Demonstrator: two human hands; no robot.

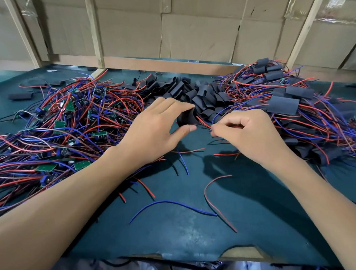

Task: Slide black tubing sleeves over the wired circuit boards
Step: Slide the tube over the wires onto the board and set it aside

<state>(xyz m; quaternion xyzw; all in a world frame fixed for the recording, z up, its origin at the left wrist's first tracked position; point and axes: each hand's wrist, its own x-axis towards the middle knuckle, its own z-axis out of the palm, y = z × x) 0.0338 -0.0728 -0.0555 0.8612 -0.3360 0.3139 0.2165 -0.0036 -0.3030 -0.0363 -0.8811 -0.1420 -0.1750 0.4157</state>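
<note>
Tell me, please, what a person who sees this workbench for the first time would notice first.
First, the left hand pinching an open black sleeve at the centre, while the right hand pinches red and blue wires beside its mouth. Next, the big tangle of bare wired boards on the left of the green table, and the pile of sleeved boards on the right.

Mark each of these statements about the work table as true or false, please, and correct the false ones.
1. The left hand holds a black sleeve. True.
2. The right hand lies flat and holds nothing. False: it pinches wires beside the sleeve.
3. The bare green boards are piled on the left. True.
4. The table is covered in white. False: its surface is dark green.
</note>
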